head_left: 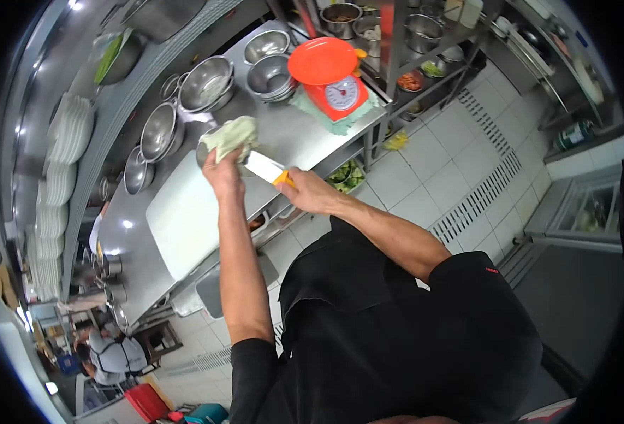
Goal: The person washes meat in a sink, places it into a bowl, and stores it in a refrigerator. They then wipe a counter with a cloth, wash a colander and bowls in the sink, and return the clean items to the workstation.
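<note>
My left hand is closed on a pale green cloth, bunched up above the steel counter. In my right hand is a knife, gripped by its yellow handle, with its broad blade pointing left toward the cloth. The blade's far end lies right beside the cloth and my left fingers. A white cutting board lies on the counter, left of my left forearm. Behind the cloth, a grey metal edge shows in part.
Steel bowls line the counter's back. A red dial scale stands on a green cloth at the right end. Stacked white plates sit on the left shelf. A floor drain crosses the tiles at right. People are at lower left.
</note>
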`<state>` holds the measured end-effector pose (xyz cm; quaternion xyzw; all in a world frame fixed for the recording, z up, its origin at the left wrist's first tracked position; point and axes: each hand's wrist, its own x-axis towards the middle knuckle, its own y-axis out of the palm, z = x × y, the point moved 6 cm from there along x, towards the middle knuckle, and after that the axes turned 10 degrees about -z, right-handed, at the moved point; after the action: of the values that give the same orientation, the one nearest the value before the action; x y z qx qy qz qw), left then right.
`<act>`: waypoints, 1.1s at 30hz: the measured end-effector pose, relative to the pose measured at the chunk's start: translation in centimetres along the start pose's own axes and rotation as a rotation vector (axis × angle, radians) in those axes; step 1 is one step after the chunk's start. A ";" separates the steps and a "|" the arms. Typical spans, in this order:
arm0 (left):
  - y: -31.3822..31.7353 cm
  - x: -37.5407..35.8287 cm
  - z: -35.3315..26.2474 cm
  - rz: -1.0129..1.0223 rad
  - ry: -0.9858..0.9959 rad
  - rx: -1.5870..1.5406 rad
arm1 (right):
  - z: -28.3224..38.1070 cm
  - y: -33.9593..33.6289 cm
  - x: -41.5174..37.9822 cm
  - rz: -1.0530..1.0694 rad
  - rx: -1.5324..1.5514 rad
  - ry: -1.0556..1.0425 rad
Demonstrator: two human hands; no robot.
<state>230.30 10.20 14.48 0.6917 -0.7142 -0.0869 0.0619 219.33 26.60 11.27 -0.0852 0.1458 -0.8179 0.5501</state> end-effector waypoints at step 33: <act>-31.4 -14.3 -0.1 -0.375 -0.171 0.312 | -13.8 -27.6 7.0 -0.362 0.732 0.761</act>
<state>261.52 23.62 8.43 0.8035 -0.5808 -0.0439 -0.1232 188.40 31.90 7.24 0.3892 0.0238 -0.8695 0.3032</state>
